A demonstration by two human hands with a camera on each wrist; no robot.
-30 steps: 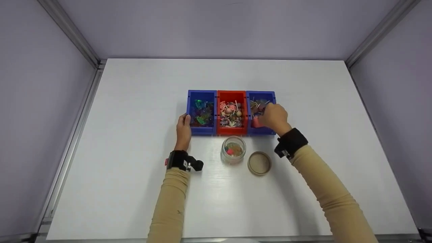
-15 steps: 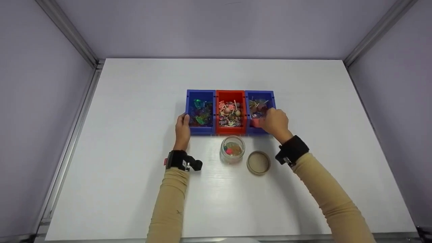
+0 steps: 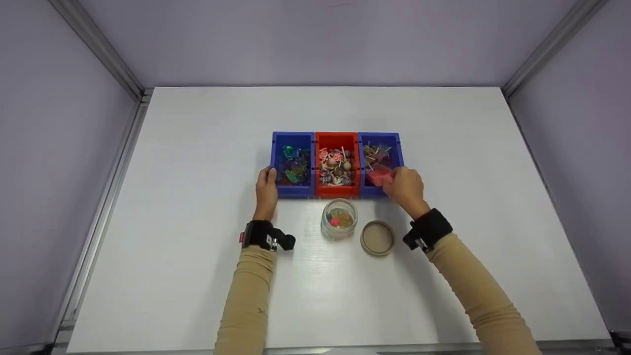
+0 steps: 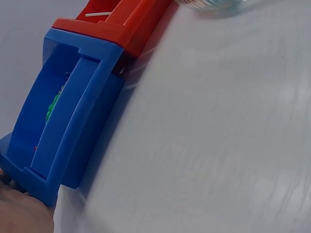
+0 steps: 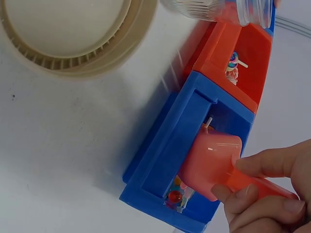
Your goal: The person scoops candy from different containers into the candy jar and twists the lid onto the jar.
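My right hand (image 3: 405, 188) grips the handle of a pink scoop (image 5: 210, 162), thumb on top and fingers curled beneath. The scoop's bowl is inside the right blue bin (image 5: 167, 150), at its near end, over small colourful candy-like pieces. In that bin, short-sticked pieces (image 3: 377, 153) lie behind the bowl. At the far side of the row, my left hand (image 3: 266, 193) holds the outer wall of the left blue bin (image 4: 73, 126), thumb at the rim. Green and dark translucent pieces (image 3: 296, 165) lie in that bin. What the scoop's bowl holds is hidden.
Between the blue bins sits a red bin (image 3: 336, 192) of small lollipops. In front of the row stands an open glass jar (image 3: 340, 224) with a few colourful pieces at its bottom. A beige round lid (image 3: 378, 238) lies to the jar's right on the white table (image 3: 197, 276).
My right hand has drawn back toward the near end of the right bin, and more of the pink scoop now shows. The left hand, jar and lid stay in place.
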